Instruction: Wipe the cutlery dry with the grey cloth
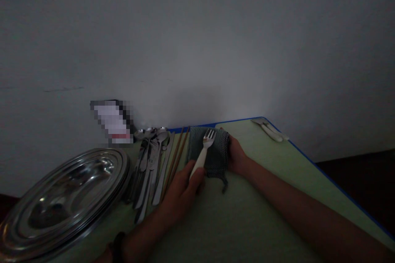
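My left hand is closed around the pale handle of a fork, whose metal tines point away from me. Behind the fork hangs or lies a grey-green cloth with a checked edge and a small loop at its lower corner. My right hand grips the cloth along its right side; its fingers are mostly hidden behind the fabric. Just left of the cloth, a pair of brown chopsticks lies on the table.
Several metal spoons, knives and other cutlery lie left of the chopsticks. A stack of shiny oval metal plates stands at the left. A phone-like device, blurred out, leans on the wall. Light-handled cutlery rests at the green table's far right corner.
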Available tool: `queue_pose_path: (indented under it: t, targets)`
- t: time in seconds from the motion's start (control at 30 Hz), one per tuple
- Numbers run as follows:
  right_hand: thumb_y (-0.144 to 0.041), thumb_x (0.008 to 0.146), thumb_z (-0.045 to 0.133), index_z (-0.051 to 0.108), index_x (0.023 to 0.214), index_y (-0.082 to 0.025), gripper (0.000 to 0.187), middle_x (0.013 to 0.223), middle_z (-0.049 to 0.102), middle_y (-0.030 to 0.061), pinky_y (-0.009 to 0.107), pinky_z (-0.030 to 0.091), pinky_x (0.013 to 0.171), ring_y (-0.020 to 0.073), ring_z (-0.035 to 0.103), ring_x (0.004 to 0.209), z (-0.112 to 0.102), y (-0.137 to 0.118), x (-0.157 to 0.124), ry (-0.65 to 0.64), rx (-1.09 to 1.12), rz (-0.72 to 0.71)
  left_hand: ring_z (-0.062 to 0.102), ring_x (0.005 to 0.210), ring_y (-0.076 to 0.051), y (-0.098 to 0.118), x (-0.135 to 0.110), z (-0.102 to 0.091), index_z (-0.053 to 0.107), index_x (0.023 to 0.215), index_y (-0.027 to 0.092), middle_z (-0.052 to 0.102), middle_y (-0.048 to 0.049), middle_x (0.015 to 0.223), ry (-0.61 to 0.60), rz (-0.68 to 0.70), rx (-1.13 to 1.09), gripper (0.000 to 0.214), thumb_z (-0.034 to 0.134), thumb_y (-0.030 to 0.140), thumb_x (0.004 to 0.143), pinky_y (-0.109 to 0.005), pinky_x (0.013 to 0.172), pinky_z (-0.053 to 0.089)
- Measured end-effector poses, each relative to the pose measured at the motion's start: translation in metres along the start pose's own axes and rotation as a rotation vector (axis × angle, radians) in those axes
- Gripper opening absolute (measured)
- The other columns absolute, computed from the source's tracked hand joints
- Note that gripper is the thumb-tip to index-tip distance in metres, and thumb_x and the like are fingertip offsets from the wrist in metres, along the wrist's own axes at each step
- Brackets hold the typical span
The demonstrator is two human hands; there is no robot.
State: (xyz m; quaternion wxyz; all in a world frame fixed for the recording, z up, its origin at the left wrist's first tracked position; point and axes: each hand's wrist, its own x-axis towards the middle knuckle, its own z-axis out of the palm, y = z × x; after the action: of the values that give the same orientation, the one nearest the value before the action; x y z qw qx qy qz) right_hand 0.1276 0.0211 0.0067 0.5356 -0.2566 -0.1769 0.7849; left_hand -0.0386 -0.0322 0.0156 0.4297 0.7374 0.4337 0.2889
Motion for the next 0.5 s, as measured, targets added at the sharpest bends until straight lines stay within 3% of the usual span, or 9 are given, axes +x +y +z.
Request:
queue_pose_path:
  t: [0.13, 0.3, 0.5]
  targets:
    - [-0.038, 0.082, 0.033, 0.064, 0.081, -0.019, 0.036, 0.075, 0.068, 0.0036, 0.034, 0.044, 0.084, 0.0187, 0.061, 0.083, -0.0003, -0.0003, -0.0007, 0.008, -0.011, 0.026, 0.045, 0.053, -0.011, 0.0004, 0.0039, 0.0018, 0.047, 0.095, 0.018, 0.048, 0.0054, 0.059, -0.001, -0.069, -0.026, 0.028, 0.037, 0.043, 0.088, -0.022, 0.049, 0.035]
    - [-0.035, 0.079, 0.031, 0.064, 0.082, -0.019, 0.037, 0.076, 0.068, 0.0057, 0.037, 0.044, 0.083, 0.0203, 0.061, 0.084, -0.0045, 0.001, -0.0012, 0.029, -0.025, 0.074, 0.036, 0.044, -0.008, -0.0014, 0.0039, 0.0011, 0.046, 0.097, 0.018, 0.041, 0.0083, 0.055, -0.007, -0.098, -0.132, 0.03, 0.036, 0.045, 0.089, -0.02, 0.043, 0.031]
    - [-0.022, 0.079, 0.036, 0.063, 0.08, -0.016, 0.027, 0.072, 0.068, 0.0048, 0.033, 0.043, 0.083, 0.0168, 0.061, 0.071, -0.0073, 0.0053, 0.0009, 0.022, -0.136, 0.139, 0.04, 0.048, -0.008, -0.0027, 0.0045, 0.0017, 0.037, 0.111, 0.02, 0.044, 0.0075, 0.06, 0.047, -0.066, -0.174, 0.031, 0.04, 0.042, 0.088, -0.019, 0.045, 0.033]
